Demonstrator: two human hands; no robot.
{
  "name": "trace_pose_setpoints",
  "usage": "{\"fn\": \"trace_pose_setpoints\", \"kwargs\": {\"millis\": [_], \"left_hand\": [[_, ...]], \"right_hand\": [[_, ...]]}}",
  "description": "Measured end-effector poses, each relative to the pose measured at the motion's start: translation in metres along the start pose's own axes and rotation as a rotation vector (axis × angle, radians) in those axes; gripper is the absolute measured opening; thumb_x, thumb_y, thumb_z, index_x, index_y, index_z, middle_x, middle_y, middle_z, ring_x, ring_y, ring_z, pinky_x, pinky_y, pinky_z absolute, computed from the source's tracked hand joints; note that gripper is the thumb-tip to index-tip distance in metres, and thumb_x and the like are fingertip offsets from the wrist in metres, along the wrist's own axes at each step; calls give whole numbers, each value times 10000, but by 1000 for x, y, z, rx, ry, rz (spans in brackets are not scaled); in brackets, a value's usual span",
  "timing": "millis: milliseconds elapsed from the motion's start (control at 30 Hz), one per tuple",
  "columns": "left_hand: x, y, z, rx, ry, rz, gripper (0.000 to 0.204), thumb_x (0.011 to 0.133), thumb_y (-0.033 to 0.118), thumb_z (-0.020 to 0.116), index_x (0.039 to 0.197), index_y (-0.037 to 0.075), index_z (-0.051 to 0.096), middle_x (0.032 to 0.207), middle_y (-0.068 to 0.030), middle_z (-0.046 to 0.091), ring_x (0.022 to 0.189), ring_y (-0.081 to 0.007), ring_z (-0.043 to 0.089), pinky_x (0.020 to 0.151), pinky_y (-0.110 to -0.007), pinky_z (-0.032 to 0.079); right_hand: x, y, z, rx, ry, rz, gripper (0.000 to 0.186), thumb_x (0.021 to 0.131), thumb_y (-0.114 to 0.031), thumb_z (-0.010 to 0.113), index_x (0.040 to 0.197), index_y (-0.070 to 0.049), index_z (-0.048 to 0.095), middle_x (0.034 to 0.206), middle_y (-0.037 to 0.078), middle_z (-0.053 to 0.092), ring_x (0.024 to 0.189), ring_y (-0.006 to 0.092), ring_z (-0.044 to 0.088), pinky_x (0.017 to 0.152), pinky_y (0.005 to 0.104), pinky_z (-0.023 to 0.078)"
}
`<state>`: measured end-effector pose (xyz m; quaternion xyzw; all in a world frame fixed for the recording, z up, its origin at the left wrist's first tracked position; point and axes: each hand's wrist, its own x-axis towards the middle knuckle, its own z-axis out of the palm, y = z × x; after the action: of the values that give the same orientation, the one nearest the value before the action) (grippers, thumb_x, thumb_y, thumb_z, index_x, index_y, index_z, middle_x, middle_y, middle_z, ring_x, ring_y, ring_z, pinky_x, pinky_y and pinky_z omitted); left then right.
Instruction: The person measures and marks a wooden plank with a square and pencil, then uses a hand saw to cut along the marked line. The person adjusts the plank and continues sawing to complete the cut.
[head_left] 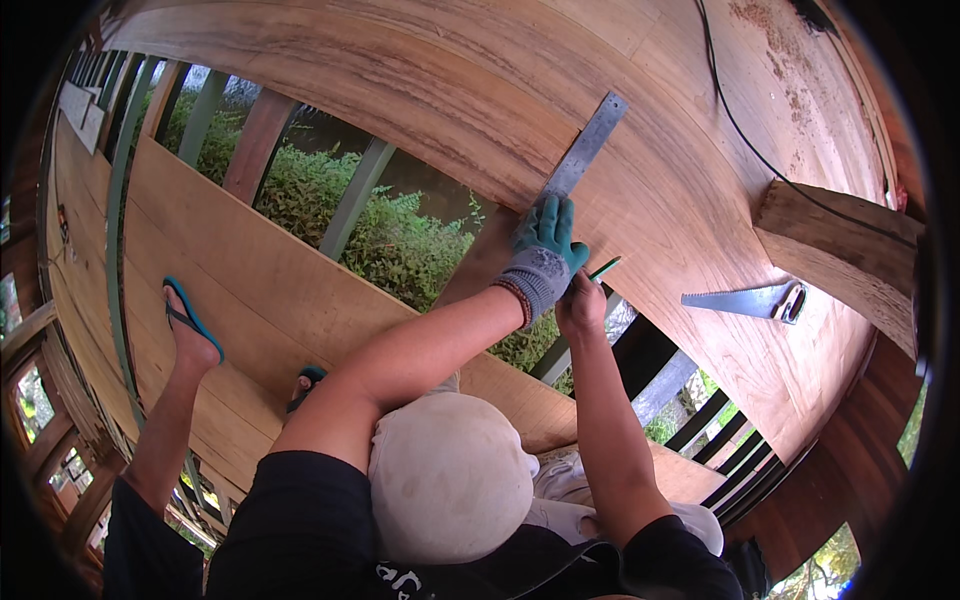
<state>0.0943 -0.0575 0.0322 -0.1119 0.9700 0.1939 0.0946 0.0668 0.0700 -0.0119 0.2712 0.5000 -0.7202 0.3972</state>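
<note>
My left hand (548, 247), in a grey-and-green glove, lies with its fingers out on a steel ruler (588, 135) at the edge of a wooden panel (650, 150), pressing it down. My bare right hand (582, 304) is just below and right of it, closed on a slim green pencil (606, 267), whose end reaches onto the panel. The lower part of the ruler is hidden under the glove. A handsaw (740, 301) lies on the panel to the right of my hands.
A wooden beam (830, 240) and black cable (740, 130) are at right. Gaps between joists (355, 200) show plants (320, 190) below. A bare leg in a blue flip-flop (195, 330) stands on the left board (230, 250). A round off-white cloth shape (450, 470) fills the lower middle.
</note>
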Motion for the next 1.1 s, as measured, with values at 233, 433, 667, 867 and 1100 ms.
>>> {"fn": "trace_pose_setpoints", "kwargs": {"millis": [233, 433, 667, 867, 1100], "left_hand": [[1, 0, 3, 28, -17, -14, 229, 899, 309, 619, 1035, 128, 650, 1602, -285, 268, 1484, -496, 232, 1177, -611, 231], [5, -3, 18, -43, 10, -70, 242, 912, 321, 610, 1047, 124, 650, 1614, -260, 259, 1486, -492, 222, 1176, -611, 236], [14, 1, 54, -119, 107, -237, 267, 921, 331, 604, 1079, 122, 654, 1627, -226, 255, 1494, -461, 223, 1184, -582, 250], [17, 2, 67, -152, 170, -267, 279, 917, 334, 609, 1079, 111, 655, 1620, -229, 262, 1485, -465, 242, 1173, -590, 269], [14, -3, 61, -96, 74, -178, 281, 919, 331, 608, 1107, 123, 639, 1606, -278, 258, 1474, -502, 248, 1166, -621, 254]], "right_hand": [[-4, -2, 6, 6, 9, -6, 175, 995, -172, 553, 1012, -32, 657, 760, 21, 645, 592, 118, 558, 502, 265, 400], [-4, -2, 7, -1, 29, 5, 177, 992, -166, 549, 1000, -22, 653, 763, 29, 648, 594, 123, 571, 493, 266, 400], [-1, 0, 7, 24, 19, 6, 168, 978, -160, 577, 992, -14, 659, 753, 30, 650, 579, 127, 571, 495, 268, 410], [-5, -4, 13, 7, 33, -8, 176, 974, -155, 581, 990, 2, 659, 802, 52, 682, 630, 141, 621, 520, 270, 442], [-5, -4, 16, 28, 94, -5, 188, 969, -151, 580, 995, 19, 656, 807, 58, 679, 625, 146, 613, 515, 271, 437]]}}
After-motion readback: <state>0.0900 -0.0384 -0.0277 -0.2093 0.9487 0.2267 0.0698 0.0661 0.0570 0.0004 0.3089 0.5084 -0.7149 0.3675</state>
